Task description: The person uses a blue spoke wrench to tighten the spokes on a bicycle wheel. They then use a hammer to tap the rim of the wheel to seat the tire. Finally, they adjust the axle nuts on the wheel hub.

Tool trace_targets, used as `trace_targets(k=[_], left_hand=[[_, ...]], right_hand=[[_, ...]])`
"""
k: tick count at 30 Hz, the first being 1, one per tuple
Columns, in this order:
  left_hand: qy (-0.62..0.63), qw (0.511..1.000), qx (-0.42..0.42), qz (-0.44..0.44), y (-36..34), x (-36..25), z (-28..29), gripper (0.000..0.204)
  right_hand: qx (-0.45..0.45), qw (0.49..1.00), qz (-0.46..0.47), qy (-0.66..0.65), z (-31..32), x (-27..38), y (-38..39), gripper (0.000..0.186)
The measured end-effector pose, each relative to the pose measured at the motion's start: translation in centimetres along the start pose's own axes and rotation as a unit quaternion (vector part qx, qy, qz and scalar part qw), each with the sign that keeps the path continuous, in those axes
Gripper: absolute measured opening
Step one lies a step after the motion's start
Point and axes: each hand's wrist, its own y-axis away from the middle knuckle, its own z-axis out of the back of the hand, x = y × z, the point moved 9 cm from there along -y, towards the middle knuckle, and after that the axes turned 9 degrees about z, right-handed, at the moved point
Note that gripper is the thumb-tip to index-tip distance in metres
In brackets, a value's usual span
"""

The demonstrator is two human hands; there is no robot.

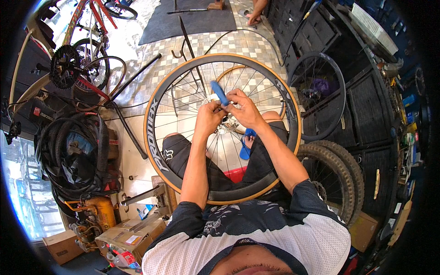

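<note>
A bicycle wheel with a deep black rim and a tan-walled tyre lies across my lap. Over its hub my two hands meet, fingertips nearly touching. My right hand is closed, its fingers around the lower end of a slim blue handle-like piece, which points up and away. Its exact kind is not clear. My left hand is pinched just beside that lower end; what its fingertips hold is hidden. Metal disc parts show around the hub, partly behind the hands.
Bicycle frames with a crankset stand at the left, above a heap of black tyres. Black drawers, another wheel and knobby tyres line the right. A cardboard box sits lower left. Another person's hand shows beyond.
</note>
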Motion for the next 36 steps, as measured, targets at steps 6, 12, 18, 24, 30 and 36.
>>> trace_targets(k=[6, 12, 18, 24, 30, 36], left_hand=[[-0.14, 0.988, -0.06, -0.013, 0.1, -1.3, -0.1, 0.023], [-0.257, 0.966, -0.007, -0.042, 1.5, -4.0, 0.1, 0.037], [-0.29, 0.953, -0.02, -0.084, 1.6, -3.5, 0.0, 0.038], [-0.308, 0.949, -0.012, -0.059, 0.7, -2.1, -0.4, 0.038], [-0.219, 0.971, -0.014, -0.091, 1.1, -2.9, -0.2, 0.03], [0.061, 0.996, -0.065, -0.003, -0.6, -0.2, 2.6, 0.015]], right_hand=[[-0.006, 0.997, -0.073, -0.027, -0.3, -0.5, -0.6, 0.028], [-0.019, 0.989, -0.085, -0.119, 0.5, -0.8, -0.7, 0.027], [0.018, 0.987, -0.096, -0.128, 0.2, -1.7, 0.4, 0.019], [0.069, 0.983, -0.102, -0.138, -0.1, -2.2, 1.3, 0.016], [-0.017, 0.972, -0.077, -0.221, 1.2, -1.8, 0.8, 0.02], [-0.096, 0.974, -0.057, -0.199, 2.9, -1.4, -0.8, 0.019]])
